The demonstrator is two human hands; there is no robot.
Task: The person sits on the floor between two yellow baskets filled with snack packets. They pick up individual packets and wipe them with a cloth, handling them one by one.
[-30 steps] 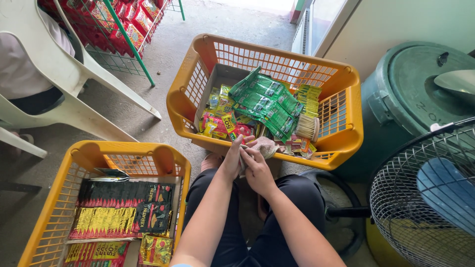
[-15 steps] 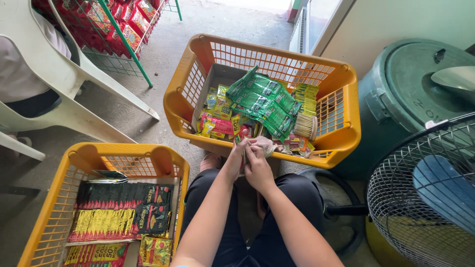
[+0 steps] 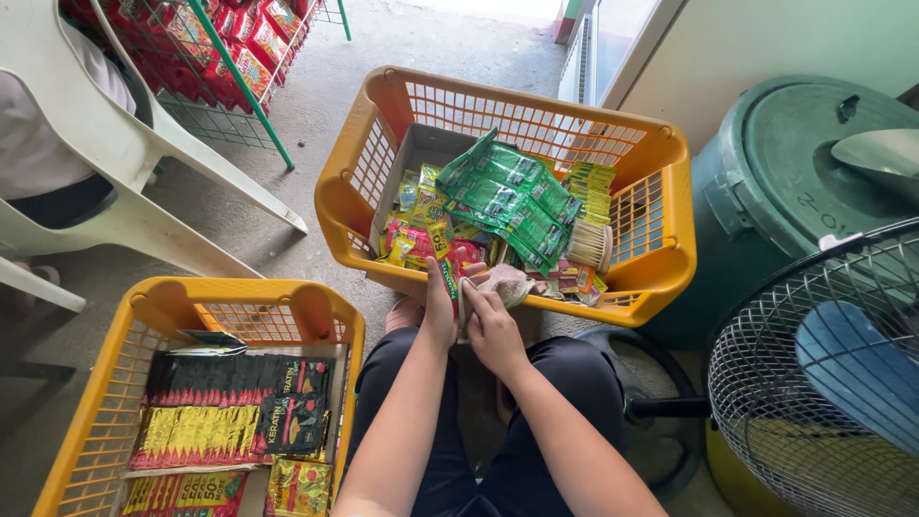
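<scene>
Your left hand (image 3: 441,311) and right hand (image 3: 491,325) press together over a sachet strip (image 3: 451,280) and crumpled cloth (image 3: 504,282) at the orange basket's (image 3: 661,287) near rim — fingertips hidden, so the exact grip is unclear.

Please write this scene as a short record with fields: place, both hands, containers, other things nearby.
Place: concrete floor, person seated
Left hand: holds a sachet strip
Right hand: grips a beige cloth against the strip
Front basket: orange, holds green sachet strips and a brush
Side basket: orange, rows of black and yellow sachets
Nearby: fan, green bin, white chair
</scene>
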